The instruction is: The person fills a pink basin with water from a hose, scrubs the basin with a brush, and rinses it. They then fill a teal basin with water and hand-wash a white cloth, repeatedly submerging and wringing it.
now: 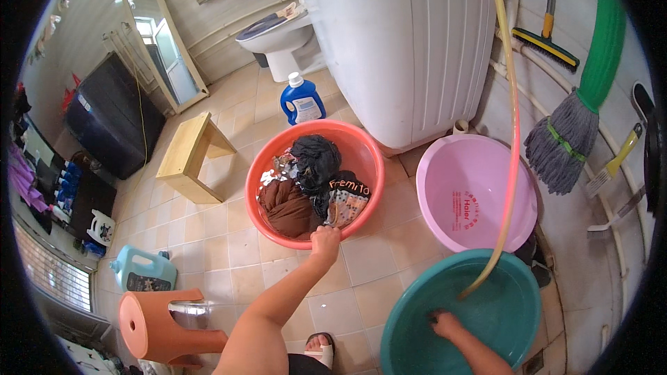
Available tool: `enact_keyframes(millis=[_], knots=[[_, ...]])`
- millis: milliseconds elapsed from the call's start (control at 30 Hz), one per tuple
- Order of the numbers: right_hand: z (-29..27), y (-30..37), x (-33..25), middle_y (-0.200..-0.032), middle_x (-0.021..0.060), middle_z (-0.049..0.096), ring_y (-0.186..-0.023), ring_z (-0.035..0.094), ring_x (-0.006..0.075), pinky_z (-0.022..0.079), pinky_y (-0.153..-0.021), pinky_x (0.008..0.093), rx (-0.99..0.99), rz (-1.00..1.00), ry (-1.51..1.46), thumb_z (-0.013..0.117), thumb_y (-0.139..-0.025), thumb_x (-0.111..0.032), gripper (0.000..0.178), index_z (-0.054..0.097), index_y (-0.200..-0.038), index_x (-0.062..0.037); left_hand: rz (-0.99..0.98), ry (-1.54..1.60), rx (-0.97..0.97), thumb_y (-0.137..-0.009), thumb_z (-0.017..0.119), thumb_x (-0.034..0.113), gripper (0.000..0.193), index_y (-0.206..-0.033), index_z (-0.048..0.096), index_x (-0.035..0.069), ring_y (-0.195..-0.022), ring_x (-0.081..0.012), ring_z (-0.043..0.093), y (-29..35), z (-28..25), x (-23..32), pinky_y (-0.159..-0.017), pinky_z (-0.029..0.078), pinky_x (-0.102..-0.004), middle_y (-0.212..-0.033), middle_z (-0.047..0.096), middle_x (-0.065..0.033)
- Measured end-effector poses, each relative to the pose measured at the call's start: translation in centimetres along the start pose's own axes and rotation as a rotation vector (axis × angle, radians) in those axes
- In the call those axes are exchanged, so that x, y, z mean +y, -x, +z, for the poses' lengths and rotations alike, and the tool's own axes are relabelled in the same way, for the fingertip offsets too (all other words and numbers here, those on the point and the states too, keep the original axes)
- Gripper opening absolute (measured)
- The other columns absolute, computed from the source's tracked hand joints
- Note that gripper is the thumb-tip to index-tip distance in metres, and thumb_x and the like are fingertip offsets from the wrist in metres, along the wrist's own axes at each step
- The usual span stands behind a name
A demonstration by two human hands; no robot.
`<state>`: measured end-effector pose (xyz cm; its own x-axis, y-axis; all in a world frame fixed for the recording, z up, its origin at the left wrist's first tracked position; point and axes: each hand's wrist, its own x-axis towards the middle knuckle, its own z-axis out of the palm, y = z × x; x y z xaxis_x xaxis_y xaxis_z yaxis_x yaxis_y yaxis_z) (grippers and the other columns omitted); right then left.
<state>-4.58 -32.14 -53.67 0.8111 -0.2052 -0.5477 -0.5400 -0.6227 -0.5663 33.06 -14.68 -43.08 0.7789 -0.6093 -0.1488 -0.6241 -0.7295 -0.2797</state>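
Observation:
My left hand [325,242] is closed at the near rim of an orange-red basin [377,160], right beside a dark cloth with a patterned lower part [347,206]. Inside that basin also lie a brown garment [286,210] and a bunched black garment [316,162]. Lower right, my right hand [448,324] reaches down into a teal basin [393,330]. Its fingers are curled around something small and dark that I cannot make out. A yellowish hose [513,97] hangs down past the hand, its end inside the teal basin.
A pink basin [434,187] stands behind the teal one, next to a white appliance [389,42]. A blue bottle [303,101] is behind the red basin. To the left are a wooden stool [191,156], an orange stool [156,323] and a light-blue jug [144,271]. A mop [566,139] hangs right.

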Motion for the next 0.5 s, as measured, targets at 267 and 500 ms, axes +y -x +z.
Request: enact_keyframes(millis=[267,500], knots=[[-2.1,0.7,-1.4,-0.105,0.0174,0.057,-0.096,0.055,0.0343,0.044,-0.084,0.0436,-0.05,-0.071,0.085,0.056,-0.076,-0.027,0.033,0.06,-0.104,-0.0083,-0.117,-0.03,-0.109,-0.073,0.063,0.024,0.022,-0.088,0.063,0.01,-0.089,-0.0228,0.058,-0.5,-0.6,0.8,-0.07,0.049,-0.0335,-0.091,0.06,-0.0073],[-14.9,4.8,-9.9,-0.076,0.0073,0.059,-0.08,0.059,0.018,0.046,-0.074,0.0325,0.414,-0.398,-0.645,0.073,-0.07,-0.014,0.022,0.053,-0.067,-0.0034,0.042,-0.016,0.011,-0.073,0.061,0.036,0.04,-0.098,0.06,0.005,-0.094,-0.0229,0.052,-0.5,-4.9,3.5,-0.08,0.039,-0.0394,-0.099,0.056,-0.0081]])
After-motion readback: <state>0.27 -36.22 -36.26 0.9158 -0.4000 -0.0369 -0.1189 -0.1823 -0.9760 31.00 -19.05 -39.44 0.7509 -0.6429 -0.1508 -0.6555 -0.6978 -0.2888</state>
